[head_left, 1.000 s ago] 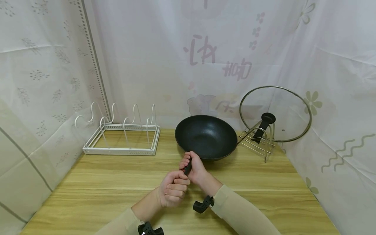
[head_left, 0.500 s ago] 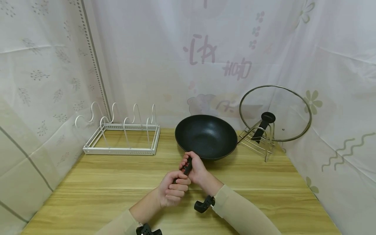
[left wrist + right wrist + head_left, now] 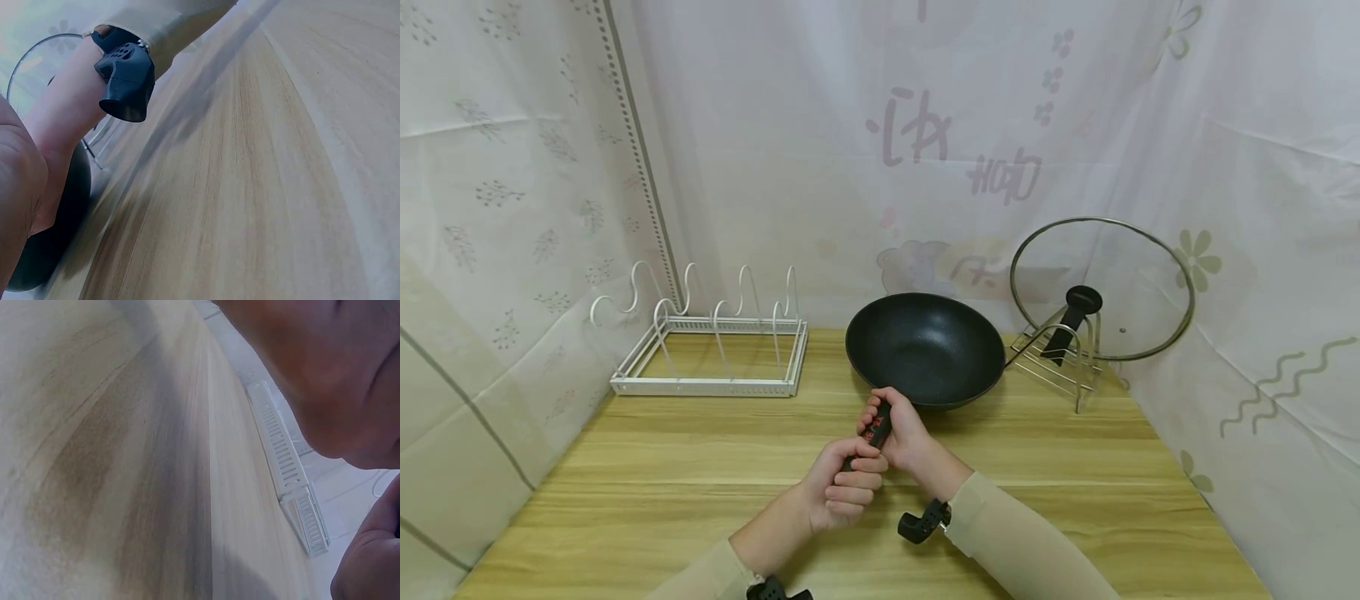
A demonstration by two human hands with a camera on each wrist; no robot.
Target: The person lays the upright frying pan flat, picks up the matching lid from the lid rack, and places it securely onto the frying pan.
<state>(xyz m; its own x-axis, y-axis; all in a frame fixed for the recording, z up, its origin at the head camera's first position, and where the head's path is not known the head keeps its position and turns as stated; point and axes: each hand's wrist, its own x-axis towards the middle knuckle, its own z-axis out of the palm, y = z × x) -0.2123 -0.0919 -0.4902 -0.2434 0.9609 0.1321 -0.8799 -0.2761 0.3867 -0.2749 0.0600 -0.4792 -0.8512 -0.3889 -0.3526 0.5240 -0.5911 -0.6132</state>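
Observation:
A black wok (image 3: 925, 350) stands in the middle of the table, its bowl facing up and its dark handle (image 3: 877, 427) with red marks pointing toward me. My left hand (image 3: 847, 483) grips the near end of that handle with curled fingers. Closer to the bowl, my right hand (image 3: 901, 427) holds the same handle, its fingers wrapped over from the far side. In the left wrist view the wok's dark side (image 3: 74, 200) shows past the hands. The right wrist view shows only parts of the hands, and the handle is hidden there.
On the left stands a white wire rack (image 3: 707, 386) with upright hooks. A glass lid (image 3: 1138, 292) with a black knob leans in a small metal stand (image 3: 1080, 375) at the right, close beside the wok. Patterned curtains (image 3: 790, 167) hang behind the wooden table (image 3: 700, 467).
My left hand's grip has shifted very slightly, and more of the handle's red marks show between the hands. The wok stays in place.

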